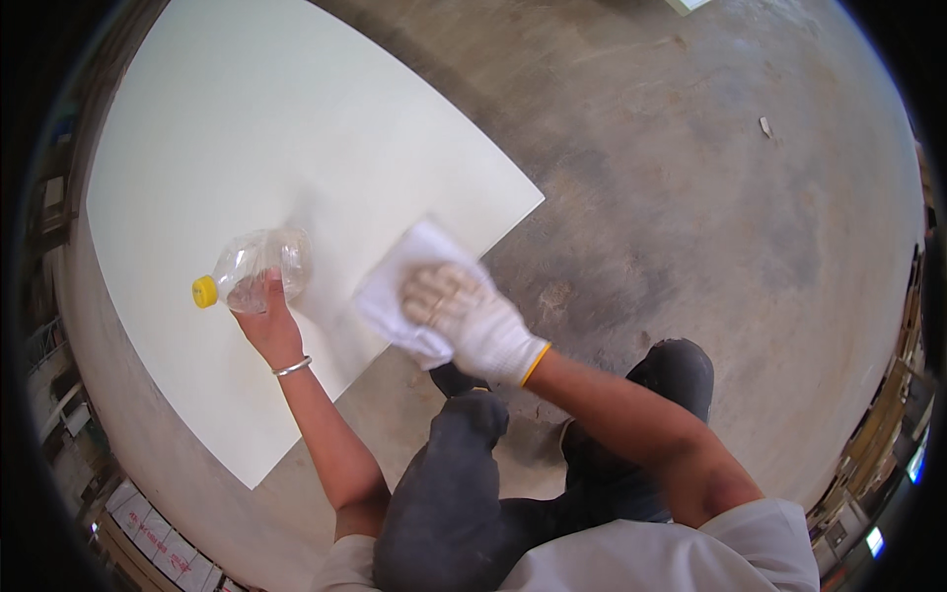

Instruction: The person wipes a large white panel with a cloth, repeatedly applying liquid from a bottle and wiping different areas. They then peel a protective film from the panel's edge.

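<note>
My bare left hand [264, 318], with a bracelet at its wrist, is closed round a clear plastic bottle [292, 255]. The bottle lies tilted on its side, its yellow cap [204, 291] pointing left, above a large white board [227, 118]. Over the board's near edge, my right hand [466, 314] wears a white knitted glove with soiled fingers and a yellow cuff. It has hold of a folded white cloth [419, 247], slightly smeared by motion. Whether the cloth touches the board, I cannot tell.
The board lies low on a stained concrete floor [671, 187], one corner pointing right. A small pale scrap [764, 127] is on the floor at the far right. My bent knees [675, 375] are close below my right hand. Stacked materials [158, 533] line the left rim.
</note>
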Demonstrator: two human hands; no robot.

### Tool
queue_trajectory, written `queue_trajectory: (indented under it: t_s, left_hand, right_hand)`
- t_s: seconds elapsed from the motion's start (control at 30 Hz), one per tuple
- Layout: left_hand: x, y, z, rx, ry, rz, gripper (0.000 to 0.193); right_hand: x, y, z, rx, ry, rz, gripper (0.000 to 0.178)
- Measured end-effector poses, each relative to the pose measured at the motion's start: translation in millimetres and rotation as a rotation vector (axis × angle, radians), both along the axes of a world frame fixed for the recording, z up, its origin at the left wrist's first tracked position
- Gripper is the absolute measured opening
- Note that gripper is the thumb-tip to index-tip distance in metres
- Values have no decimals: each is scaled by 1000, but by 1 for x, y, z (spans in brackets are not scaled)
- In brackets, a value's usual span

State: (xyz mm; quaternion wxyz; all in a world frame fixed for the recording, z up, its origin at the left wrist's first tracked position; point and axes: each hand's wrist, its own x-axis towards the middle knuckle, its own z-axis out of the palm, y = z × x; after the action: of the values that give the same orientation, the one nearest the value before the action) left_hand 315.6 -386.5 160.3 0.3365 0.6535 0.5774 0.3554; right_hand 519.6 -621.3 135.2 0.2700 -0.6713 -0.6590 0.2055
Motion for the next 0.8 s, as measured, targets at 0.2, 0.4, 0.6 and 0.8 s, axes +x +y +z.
queue_trajectory:
  t_s: [0.2,0.4,0.6,0.8]
  left_hand:
    - [-2,3,-4,18,-21,-39,64]
    - [-3,3,-10,9,4,16,62]
    - [-9,8,-18,27,-37,-42,71]
    - [-8,13,-27,155,-82,-41,67]
  right_hand:
    - [79,19,-2,28,-308,-398,51]
    - [-3,12,23,-115,-159,48,58]
    - [39,5,15,-137,-319,-208,55]
    - [76,15,5,-82,-473,-219,57]
